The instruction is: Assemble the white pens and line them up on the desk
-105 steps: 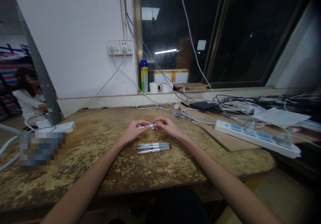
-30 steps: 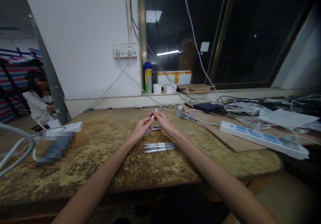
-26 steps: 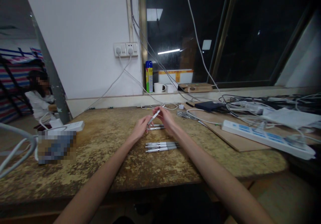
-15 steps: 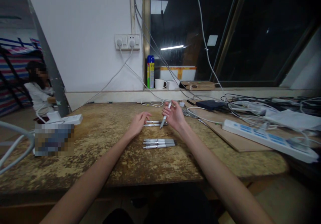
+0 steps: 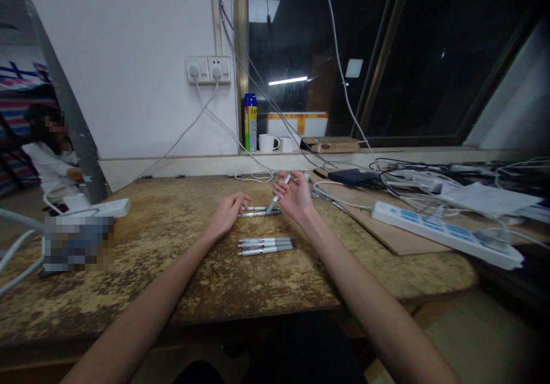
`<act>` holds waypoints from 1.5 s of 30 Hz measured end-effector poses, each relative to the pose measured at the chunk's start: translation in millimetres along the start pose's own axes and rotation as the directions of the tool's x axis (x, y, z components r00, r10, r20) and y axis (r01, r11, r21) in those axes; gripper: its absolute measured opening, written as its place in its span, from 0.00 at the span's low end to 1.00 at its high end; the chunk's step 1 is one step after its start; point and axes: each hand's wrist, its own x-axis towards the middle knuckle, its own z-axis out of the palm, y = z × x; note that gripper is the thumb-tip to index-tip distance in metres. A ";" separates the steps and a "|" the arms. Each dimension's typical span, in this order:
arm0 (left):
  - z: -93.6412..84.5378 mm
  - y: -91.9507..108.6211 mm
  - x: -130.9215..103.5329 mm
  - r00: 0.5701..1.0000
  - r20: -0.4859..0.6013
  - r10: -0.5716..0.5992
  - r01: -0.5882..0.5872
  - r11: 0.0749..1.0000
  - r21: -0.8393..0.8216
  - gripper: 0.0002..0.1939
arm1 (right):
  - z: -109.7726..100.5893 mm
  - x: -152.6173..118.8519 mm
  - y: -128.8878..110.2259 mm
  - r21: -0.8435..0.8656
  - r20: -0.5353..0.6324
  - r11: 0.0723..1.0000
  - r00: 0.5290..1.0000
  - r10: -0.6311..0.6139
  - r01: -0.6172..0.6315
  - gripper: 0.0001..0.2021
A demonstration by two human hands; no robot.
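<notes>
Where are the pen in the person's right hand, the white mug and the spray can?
Held pen (image 5: 273, 202): head view, on its grey lower barrel.
White mug (image 5: 266, 142): head view, on the middle of its body.
Spray can (image 5: 250, 122): head view, on its body, below the blue top.

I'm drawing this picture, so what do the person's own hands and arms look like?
The left hand and right hand wear no gloves, and I can't make out any rings. The left forearm and right forearm are bare: no sleeves, watches or bracelets show.
</notes>
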 end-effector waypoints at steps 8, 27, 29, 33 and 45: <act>-2.9 -3.6 -1.8 1.000 -0.024 0.013 -0.011 0.996 0.086 0.26 | 2.8 -0.3 -0.5 0.099 0.042 0.994 0.999 0.033 -0.037 0.12; -3.4 -2.3 -2.9 1.000 -0.006 0.029 -0.028 0.991 0.129 0.25 | 2.5 1.7 -0.7 0.091 -0.018 0.996 1.000 -0.005 0.007 0.13; -2.9 -2.9 -2.6 1.000 -0.001 0.020 -0.020 0.991 0.130 0.25 | 1.7 1.8 -1.1 0.090 -0.016 0.996 1.000 -0.006 0.007 0.13; -2.0 -3.5 -2.6 1.000 0.008 0.024 -0.024 0.991 0.135 0.26 | 1.5 1.4 -1.7 0.077 -0.008 0.997 1.000 -0.006 0.007 0.09; -1.6 -2.5 -3.4 1.000 0.012 0.028 -0.030 0.992 0.127 0.25 | 3.4 -0.3 -3.0 0.052 0.009 0.998 1.000 -0.020 0.019 0.10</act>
